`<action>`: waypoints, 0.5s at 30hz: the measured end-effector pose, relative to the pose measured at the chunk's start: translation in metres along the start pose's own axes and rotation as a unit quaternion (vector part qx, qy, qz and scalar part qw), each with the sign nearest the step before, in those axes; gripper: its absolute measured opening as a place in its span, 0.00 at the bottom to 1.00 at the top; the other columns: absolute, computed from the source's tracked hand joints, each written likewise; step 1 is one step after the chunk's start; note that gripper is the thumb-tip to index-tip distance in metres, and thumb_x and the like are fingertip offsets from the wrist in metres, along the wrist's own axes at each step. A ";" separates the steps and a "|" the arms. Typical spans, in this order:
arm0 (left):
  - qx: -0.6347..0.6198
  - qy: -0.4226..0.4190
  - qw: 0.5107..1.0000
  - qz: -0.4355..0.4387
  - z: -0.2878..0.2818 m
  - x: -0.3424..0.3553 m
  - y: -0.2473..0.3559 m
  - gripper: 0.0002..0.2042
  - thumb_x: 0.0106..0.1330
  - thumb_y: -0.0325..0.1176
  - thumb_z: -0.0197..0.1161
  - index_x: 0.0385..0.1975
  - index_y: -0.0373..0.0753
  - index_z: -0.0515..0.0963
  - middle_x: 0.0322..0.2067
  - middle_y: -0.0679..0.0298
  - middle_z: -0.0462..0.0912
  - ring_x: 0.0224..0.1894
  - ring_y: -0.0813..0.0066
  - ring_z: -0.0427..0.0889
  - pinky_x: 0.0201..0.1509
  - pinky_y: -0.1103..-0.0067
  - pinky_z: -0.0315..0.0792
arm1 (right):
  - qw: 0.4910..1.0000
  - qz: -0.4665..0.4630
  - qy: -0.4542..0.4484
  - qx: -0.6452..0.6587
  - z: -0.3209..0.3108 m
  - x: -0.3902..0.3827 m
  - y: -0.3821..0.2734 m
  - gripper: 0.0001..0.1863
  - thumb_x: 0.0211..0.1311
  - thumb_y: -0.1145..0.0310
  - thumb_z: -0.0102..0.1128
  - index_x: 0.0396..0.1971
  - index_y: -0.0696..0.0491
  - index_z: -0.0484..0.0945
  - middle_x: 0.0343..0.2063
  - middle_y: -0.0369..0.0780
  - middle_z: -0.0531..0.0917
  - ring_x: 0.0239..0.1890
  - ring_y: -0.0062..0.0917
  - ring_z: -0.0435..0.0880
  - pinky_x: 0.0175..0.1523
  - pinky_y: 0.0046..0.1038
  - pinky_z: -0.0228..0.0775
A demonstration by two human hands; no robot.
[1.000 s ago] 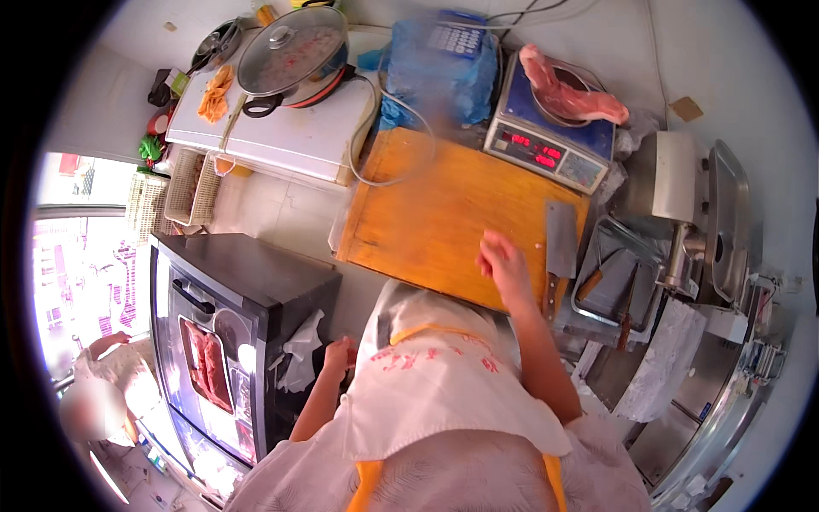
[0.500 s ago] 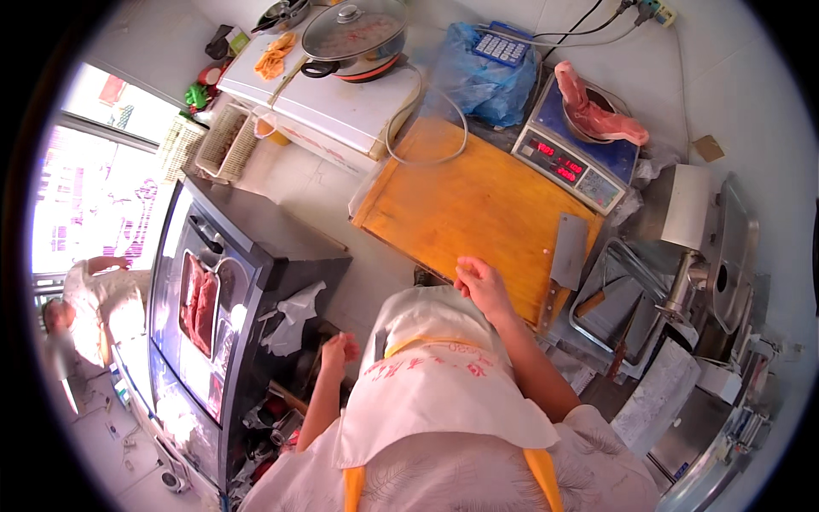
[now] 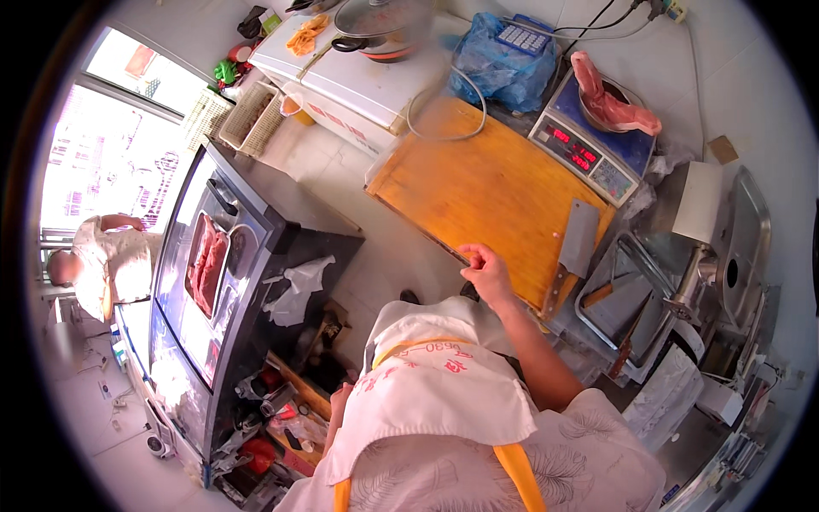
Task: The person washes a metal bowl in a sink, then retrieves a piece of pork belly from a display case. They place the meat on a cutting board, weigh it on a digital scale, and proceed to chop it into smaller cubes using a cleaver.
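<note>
My right hand (image 3: 486, 275) hovers at the near edge of the orange-brown wooden cutting board (image 3: 478, 200), its fingers loosely curled with nothing seen in them. A cleaver (image 3: 578, 239) lies flat on the board's right side, its wooden handle toward me. Low beside my white apron (image 3: 435, 375) is my left hand (image 3: 339, 399), partly hidden by the apron, so its fingers do not show well. Behind the board, a digital scale (image 3: 601, 171) carries a metal bowl with a long piece of raw meat (image 3: 607, 107) on it.
Left stands a glass-topped display case (image 3: 192, 282) with a tray of red meat (image 3: 205, 269). A lidded pan (image 3: 384, 30) sits on a white chest (image 3: 367, 77). Knives lie in a metal tray (image 3: 618, 294) beside a meat grinder (image 3: 695, 273). Another person (image 3: 111, 260) is at far left.
My view has shifted, so the board and scale sit slightly further right. My left hand has dropped back against the apron. My right hand stays curled near the board's edge.
</note>
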State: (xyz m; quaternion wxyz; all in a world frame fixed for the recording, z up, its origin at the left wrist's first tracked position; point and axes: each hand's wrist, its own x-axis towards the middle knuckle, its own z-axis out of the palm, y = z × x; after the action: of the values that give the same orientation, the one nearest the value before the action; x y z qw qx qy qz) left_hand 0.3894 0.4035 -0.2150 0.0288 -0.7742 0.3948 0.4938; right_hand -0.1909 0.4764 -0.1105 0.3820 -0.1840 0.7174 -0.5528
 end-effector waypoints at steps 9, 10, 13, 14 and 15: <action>-0.130 -0.148 0.979 0.054 0.002 0.025 0.083 0.09 0.75 0.33 0.63 0.41 0.33 0.83 0.31 0.59 0.88 0.30 0.71 0.86 0.35 0.74 0.82 | 0.976 -0.002 0.168 0.136 -0.051 0.018 -0.040 0.32 0.66 0.73 0.68 0.69 0.58 0.68 0.39 0.39 0.84 0.36 0.22 0.85 0.41 0.24 0.76; -0.146 -0.149 0.977 0.039 0.010 0.032 0.105 0.08 0.76 0.33 0.62 0.39 0.34 0.83 0.29 0.60 0.87 0.28 0.71 0.85 0.32 0.74 0.81 | 0.974 0.005 0.178 0.137 -0.061 0.017 -0.052 0.32 0.67 0.73 0.68 0.69 0.58 0.67 0.40 0.39 0.85 0.36 0.22 0.85 0.42 0.24 0.77; -0.130 -0.190 0.959 0.163 0.038 0.036 0.202 0.07 0.76 0.33 0.62 0.35 0.38 0.81 0.24 0.66 0.82 0.23 0.77 0.80 0.26 0.78 0.74 | 0.964 0.002 0.218 0.150 -0.104 0.019 -0.053 0.31 0.68 0.73 0.68 0.69 0.58 0.67 0.40 0.40 0.84 0.36 0.24 0.86 0.41 0.24 0.76; -0.064 -0.232 0.941 0.238 0.041 0.028 0.248 0.08 0.76 0.34 0.62 0.36 0.38 0.81 0.24 0.67 0.81 0.23 0.79 0.78 0.26 0.81 0.71 | 0.959 -0.005 0.231 0.165 -0.117 0.026 -0.052 0.31 0.68 0.73 0.68 0.68 0.58 0.68 0.40 0.40 0.84 0.36 0.25 0.86 0.41 0.24 0.76; -0.085 -0.218 0.941 0.243 0.054 0.013 0.290 0.08 0.77 0.35 0.61 0.42 0.38 0.82 0.27 0.67 0.82 0.25 0.79 0.79 0.28 0.81 0.72 | 0.952 -0.011 0.242 0.186 -0.132 0.033 -0.052 0.31 0.67 0.74 0.68 0.68 0.58 0.68 0.40 0.40 0.84 0.36 0.25 0.86 0.42 0.25 0.76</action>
State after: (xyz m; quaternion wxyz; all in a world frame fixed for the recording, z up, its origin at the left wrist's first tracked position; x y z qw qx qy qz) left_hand 0.1660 0.2201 -0.1524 -0.0723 -0.5273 0.5120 0.6742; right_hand -0.3195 0.5234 -0.0602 0.2182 0.0220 0.6709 -0.7083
